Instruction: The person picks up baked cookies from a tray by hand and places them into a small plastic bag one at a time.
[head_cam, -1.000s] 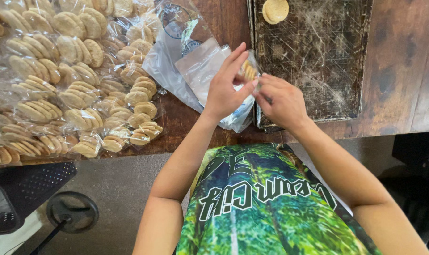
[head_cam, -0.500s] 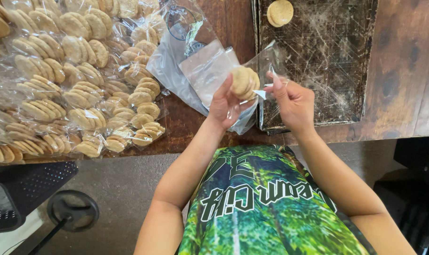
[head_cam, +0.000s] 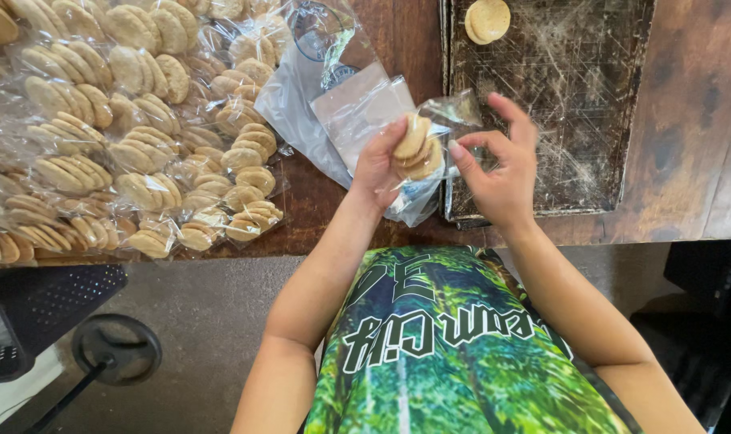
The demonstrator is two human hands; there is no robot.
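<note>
Presently, left hand (head_cam: 379, 165): fingers closed on three or so cookies (head_cam: 414, 149) inside a clear bag (head_cam: 430, 120).
Right hand (head_cam: 502, 165): fingers pinching that bag.
Baking tray (head_cam: 574, 104), far right: two stacked cookies (head_cam: 487, 19).
Left: many bagged cookie packs (head_cam: 132, 128).

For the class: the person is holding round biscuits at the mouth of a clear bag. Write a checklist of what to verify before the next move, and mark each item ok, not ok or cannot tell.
1. Left hand has a firm grip on the stack of biscuits: ok, fingers wrap round it.
2. Right hand holds the clear bag open: cannot tell; fingers are at its edge, but the film is hard to read.
3. Biscuits are inside the bag: cannot tell.
4. More biscuits remain on the dark tray: ok, a small stack sits at its far corner.
5. Spare empty bags are close by: ok, lying beside the left hand.
6. Packed bags are out of the way: ok, piled to the left.
</note>
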